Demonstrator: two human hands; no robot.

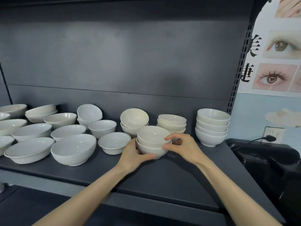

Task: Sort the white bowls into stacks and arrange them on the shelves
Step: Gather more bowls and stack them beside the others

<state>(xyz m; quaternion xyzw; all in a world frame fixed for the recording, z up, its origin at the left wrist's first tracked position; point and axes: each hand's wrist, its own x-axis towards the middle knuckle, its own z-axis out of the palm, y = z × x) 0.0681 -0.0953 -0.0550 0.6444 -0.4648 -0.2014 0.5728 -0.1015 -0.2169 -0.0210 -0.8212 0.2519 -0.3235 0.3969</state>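
Your left hand [135, 152] cups the small stack of white bowls [152, 136] from 8 o'clock, fingers curled round the bottom bowl's wall and thumb lying along its front. Your right hand [183, 146] comes in from 4 o'clock, forefinger and thumb pinching the rims on the stack's right side, so both hands grip it. The stack is mid-shelf; I cannot tell whether its base touches the board. A dark-rimmed bowl [114, 142] sits just beside your left knuckles at 9 o'clock. A cream stack [171, 122] stands close behind at 1 o'clock, a tilted-top stack [134, 119] at 11. At 3 o'clock a four-bowl stack [212, 128] stands apart, a black appliance [268, 157] beyond it. Bare shelf [187, 173] lies open at 4 o'clock and down to the front edge at 6
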